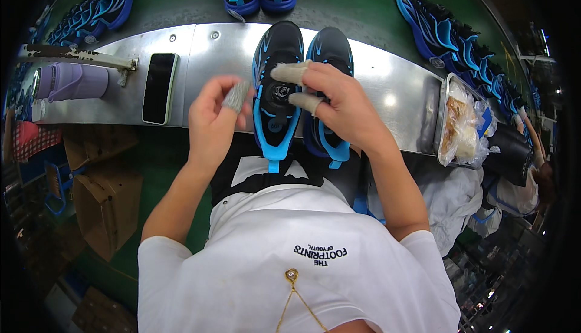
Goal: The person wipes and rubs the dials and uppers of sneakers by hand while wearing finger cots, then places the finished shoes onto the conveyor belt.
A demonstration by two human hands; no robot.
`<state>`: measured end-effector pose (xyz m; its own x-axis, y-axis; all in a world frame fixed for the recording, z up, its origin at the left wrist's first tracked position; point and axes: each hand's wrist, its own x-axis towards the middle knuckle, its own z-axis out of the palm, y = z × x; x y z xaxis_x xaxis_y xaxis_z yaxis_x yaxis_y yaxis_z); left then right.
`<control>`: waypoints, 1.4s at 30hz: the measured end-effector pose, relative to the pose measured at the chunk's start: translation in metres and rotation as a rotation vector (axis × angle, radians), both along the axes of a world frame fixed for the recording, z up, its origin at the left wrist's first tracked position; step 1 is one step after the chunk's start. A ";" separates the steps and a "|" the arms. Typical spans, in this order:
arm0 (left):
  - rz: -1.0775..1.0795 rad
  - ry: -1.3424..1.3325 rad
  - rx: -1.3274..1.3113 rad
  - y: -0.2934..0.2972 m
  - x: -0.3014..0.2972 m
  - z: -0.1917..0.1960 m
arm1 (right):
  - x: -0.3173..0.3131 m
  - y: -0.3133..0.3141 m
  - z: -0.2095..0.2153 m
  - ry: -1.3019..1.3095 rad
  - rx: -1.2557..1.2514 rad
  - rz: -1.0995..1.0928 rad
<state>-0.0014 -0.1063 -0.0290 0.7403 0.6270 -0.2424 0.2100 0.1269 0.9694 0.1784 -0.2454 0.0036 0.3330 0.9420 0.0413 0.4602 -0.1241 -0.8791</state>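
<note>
head: worn above near side of bench [233, 54] | aimed steeply down, across bench | bench framed closely, bent by fisheye

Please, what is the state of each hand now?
Left hand: fingers curled beside the left-side shoe; grip cannot be told.
Right hand: open over that shoe, thumb and forefinger apart.

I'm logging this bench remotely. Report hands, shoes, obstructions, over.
Right hand over left-hand shoe, wrapped fingertips about its dial. Left hand beside same shoe, loosely curled. Second shoe alongside, toes pointing away. Phone and tray aside, not blocking.
</note>
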 end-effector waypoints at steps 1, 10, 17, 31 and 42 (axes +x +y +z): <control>-0.069 0.029 -0.214 -0.005 -0.009 0.002 | -0.003 0.003 -0.008 -0.084 0.050 0.011; 0.013 -0.254 -0.908 -0.044 -0.009 -0.006 | -0.025 0.019 -0.039 -0.336 0.199 -0.030; -0.116 -0.085 -0.730 -0.043 -0.007 0.004 | -0.015 0.012 -0.009 0.013 0.073 -0.129; -0.797 0.104 0.976 -0.050 0.074 -0.004 | 0.050 -0.099 -0.044 0.223 0.047 -0.569; -0.003 -0.181 1.581 0.054 0.223 0.028 | 0.059 -0.116 -0.047 0.212 0.058 -0.604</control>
